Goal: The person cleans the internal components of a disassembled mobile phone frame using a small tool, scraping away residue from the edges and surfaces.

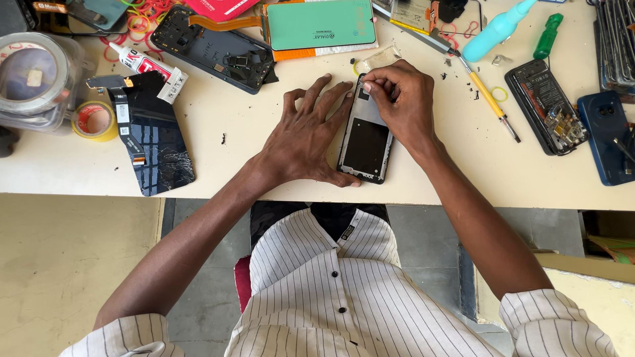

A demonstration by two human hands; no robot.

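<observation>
The phone frame [366,135] lies on the tabletop [264,165], below the green screen panel [322,24]. The left hand [307,135] presses flat beside it, fingers spread; the right hand [403,99] pinches at its top edge, fingers together. Peeling there seems under way, calling for steady pull.

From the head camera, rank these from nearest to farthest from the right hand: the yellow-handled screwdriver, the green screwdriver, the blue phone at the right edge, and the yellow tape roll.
1. yellow-handled screwdriver, just to the outer side of the right hand.
2. green screwdriver, up toward the table's back.
3. blue phone, at the table's right edge.
4. yellow tape roll, far across, beyond the left hand.
</observation>
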